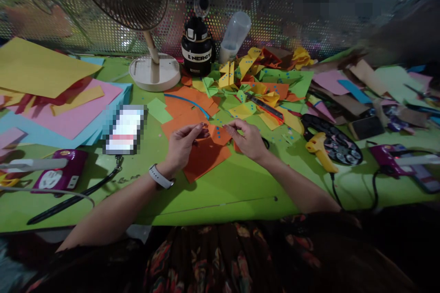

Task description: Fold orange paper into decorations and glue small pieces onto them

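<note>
From the head camera, both forearms reach forward over the green table [220,192] and angle inward so that the hands meet near its middle. The left hand [182,144], with a white watch [161,177] on its wrist, is turned palm-up. Its fingers are curled and its fingertips are pinched on the left edge of a small orange piece [220,135] dotted with blue. The right hand [247,139] lies knuckles-up, thumb and forefinger pinching the same piece from the right. The piece sits just above a larger orange sheet [204,158] lying flat on the table. A yellow glue gun [319,149] rests to the right. A fan base [154,73] and a black jar [196,50] stand behind.
</note>
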Motion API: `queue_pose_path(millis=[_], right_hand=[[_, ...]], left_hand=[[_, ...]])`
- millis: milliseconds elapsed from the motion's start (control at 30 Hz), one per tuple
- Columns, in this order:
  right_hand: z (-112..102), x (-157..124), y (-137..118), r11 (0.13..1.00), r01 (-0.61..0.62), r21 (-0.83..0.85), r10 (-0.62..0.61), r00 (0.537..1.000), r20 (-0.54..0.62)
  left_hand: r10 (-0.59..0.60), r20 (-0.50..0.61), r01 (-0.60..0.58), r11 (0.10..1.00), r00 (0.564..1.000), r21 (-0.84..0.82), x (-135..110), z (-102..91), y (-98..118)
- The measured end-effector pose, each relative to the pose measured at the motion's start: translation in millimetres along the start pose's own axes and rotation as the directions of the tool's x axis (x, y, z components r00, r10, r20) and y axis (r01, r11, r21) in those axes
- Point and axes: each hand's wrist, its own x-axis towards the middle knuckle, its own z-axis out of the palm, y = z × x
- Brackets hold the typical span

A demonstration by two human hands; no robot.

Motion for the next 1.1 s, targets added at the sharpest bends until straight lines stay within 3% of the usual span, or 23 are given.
queue_pose_path(millis=[100, 167, 267, 333, 500, 633, 900, 1100], right_hand=[[-0.8, 0.0, 0.4, 1.0, -0.015, 0.023, 0.015, 1.0, -0.021], [-1.6, 0.0, 0.2, 0.999, -0.019, 0.034, 0.02, 0.999, -0.035], [-1.7, -0.3, -0.9, 0.999, -0.013, 0.035, 0.015, 0.999, -0.052], [-0.6, -0.8, -1.4, 1.0, -0.002, 0.017, 0.003, 0.998, -0.055], [3.3, -1.9, 1.2, 0.986, 0.118, -0.12, -0.121, 0.993, -0.014], [4.2, -2.1, 6.4, 0.927, 0.257, -0.274, -0.233, 0.965, 0.119], [6.2, -2.9, 9.3, 0.877, 0.305, -0.372, -0.206, 0.937, 0.281], [4.2, -2.7, 7.1, 0.892, 0.265, -0.367, -0.196, 0.957, 0.216]], left_hand=[[0.006, -0.036, -0.007, 1.0, 0.999, -0.003, -0.9, -0.3, 2.1], [-0.054, -0.037, 0.052, 0.998, 0.998, -0.044, -0.3, -0.5, 2.6], [-0.22, 0.065, 0.225, 0.971, 0.973, -0.077, -1.0, 1.8, 1.3], [-0.266, 0.133, 0.279, 0.957, 0.955, -0.086, -4.2, 5.6, -0.5], [-0.181, 0.185, 0.215, 0.959, 0.966, -0.185, -13.3, 13.0, -4.3], [-0.12, 0.15, 0.141, 0.98, 0.981, -0.142, -12.8, 11.5, -5.8], [-0.091, 0.201, 0.084, 0.995, 0.975, 0.044, -14.4, 14.1, 0.6], [-0.072, 0.218, 0.055, 0.995, 0.973, 0.085, -15.3, 14.2, 0.8]])
